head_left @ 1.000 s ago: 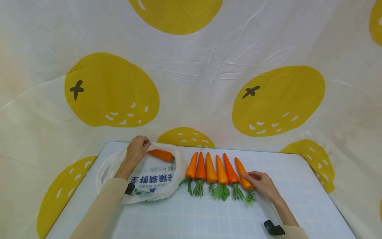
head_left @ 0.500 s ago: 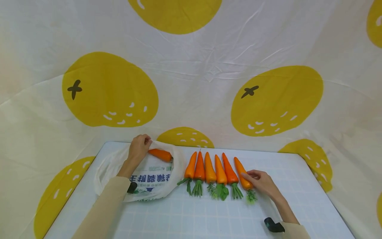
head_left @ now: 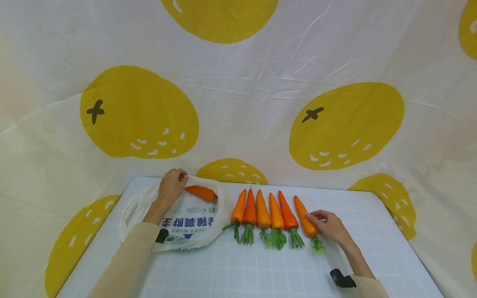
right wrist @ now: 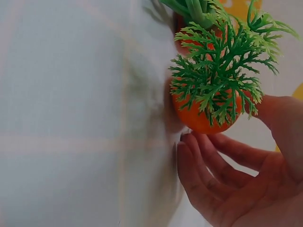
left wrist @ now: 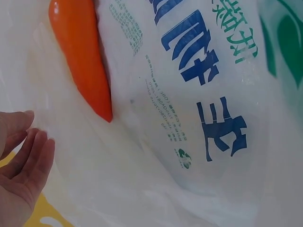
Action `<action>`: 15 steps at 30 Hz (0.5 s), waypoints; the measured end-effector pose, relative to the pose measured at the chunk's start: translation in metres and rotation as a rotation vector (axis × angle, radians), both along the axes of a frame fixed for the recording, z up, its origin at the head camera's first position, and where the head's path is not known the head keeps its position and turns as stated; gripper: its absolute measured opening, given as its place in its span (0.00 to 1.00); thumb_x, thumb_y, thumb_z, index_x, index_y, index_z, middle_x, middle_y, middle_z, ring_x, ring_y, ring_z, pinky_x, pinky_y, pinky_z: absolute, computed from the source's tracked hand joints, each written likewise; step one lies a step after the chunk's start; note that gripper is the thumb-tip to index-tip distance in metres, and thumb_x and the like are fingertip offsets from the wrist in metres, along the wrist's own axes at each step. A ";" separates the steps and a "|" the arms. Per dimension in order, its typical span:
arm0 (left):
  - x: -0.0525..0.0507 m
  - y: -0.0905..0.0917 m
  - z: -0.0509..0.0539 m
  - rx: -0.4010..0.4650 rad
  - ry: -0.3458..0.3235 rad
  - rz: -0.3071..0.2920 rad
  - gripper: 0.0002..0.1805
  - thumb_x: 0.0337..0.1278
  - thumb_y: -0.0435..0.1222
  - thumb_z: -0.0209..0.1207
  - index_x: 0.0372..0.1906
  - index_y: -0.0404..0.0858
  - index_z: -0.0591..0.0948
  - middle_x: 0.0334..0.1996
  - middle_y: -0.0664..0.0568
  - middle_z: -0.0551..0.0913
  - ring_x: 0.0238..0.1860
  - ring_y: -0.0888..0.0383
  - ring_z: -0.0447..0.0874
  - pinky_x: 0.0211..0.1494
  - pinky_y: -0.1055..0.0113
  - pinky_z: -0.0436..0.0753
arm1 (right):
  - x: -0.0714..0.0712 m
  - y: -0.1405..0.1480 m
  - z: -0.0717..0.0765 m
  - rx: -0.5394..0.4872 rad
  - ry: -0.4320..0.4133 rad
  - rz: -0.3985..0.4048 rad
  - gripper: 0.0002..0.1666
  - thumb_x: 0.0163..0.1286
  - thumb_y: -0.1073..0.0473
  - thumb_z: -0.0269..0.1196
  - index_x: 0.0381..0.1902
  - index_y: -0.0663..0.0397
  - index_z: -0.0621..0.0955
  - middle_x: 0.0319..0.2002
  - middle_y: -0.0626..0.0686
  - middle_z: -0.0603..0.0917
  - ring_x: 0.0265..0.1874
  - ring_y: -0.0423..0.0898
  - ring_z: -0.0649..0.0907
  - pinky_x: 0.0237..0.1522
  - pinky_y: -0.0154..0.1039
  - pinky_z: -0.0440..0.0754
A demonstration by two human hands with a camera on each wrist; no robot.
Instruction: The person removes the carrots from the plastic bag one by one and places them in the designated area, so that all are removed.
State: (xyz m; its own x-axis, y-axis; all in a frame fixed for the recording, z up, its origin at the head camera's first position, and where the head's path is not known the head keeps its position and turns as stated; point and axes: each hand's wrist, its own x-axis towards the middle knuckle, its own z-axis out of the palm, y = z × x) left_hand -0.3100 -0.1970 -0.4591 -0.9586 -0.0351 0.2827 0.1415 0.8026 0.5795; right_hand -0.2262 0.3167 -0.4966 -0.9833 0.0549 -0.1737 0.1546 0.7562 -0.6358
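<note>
My left hand (head_left: pixel 172 187) pinches the far rim of a white plastic bag (head_left: pixel 201 244) printed with blue and green characters. In the left wrist view, thumb and fingertips meet at the thin plastic. Inside the bag's mouth lies an orange carrot (head_left: pixel 202 193), its tip towards that hand. On the right, my right hand (head_left: pixel 329 225) holds the rightmost carrot (head_left: pixel 303 215) of a row, thumb on one side and fingers on the other. The right wrist view shows this carrot's feathery green top (right wrist: pixel 218 71) close up, partly covering its orange body. Several other carrots (head_left: pixel 263 209) lie side by side to its left.
The table (head_left: pixel 246 273) has a pale blue checked surface. Behind it hangs a white cloth (head_left: pixel 242 120) with large yellow fruit prints. The bag lies left of the carrot row, its right side close to the leftmost carrot (head_left: pixel 239 207).
The rightmost carrot has turned slightly, its leafy end swinging to the right and away from its neighbour along with my right hand. My left hand stays at the bag's rim.
</note>
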 end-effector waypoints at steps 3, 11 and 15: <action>0.001 -0.001 0.001 -0.005 0.008 -0.004 0.10 0.69 0.29 0.60 0.49 0.26 0.83 0.41 0.35 0.82 0.42 0.41 0.79 0.52 0.49 0.82 | -0.002 0.000 -0.001 0.000 -0.002 0.002 0.37 0.73 0.36 0.62 0.58 0.66 0.81 0.49 0.60 0.85 0.45 0.53 0.81 0.52 0.53 0.83; 0.004 -0.004 0.003 -0.038 0.022 -0.017 0.10 0.69 0.30 0.61 0.49 0.27 0.83 0.40 0.37 0.82 0.41 0.42 0.79 0.50 0.49 0.82 | -0.007 -0.016 0.002 -0.035 0.183 -0.019 0.28 0.75 0.47 0.64 0.59 0.66 0.80 0.52 0.65 0.85 0.50 0.60 0.84 0.56 0.56 0.83; 0.006 -0.007 0.005 -0.061 0.030 -0.024 0.10 0.69 0.30 0.62 0.48 0.28 0.83 0.39 0.38 0.82 0.41 0.42 0.80 0.47 0.49 0.82 | -0.013 -0.034 0.005 -0.101 0.291 -0.008 0.25 0.75 0.52 0.65 0.60 0.64 0.80 0.52 0.63 0.86 0.51 0.58 0.84 0.57 0.53 0.83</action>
State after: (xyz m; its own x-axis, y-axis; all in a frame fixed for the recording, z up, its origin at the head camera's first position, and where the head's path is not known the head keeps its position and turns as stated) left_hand -0.3041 -0.2035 -0.4541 -0.9500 0.0059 0.3122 0.1777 0.8323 0.5251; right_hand -0.2392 0.2830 -0.4914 -0.9922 0.0594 0.1098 -0.0392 0.6867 -0.7259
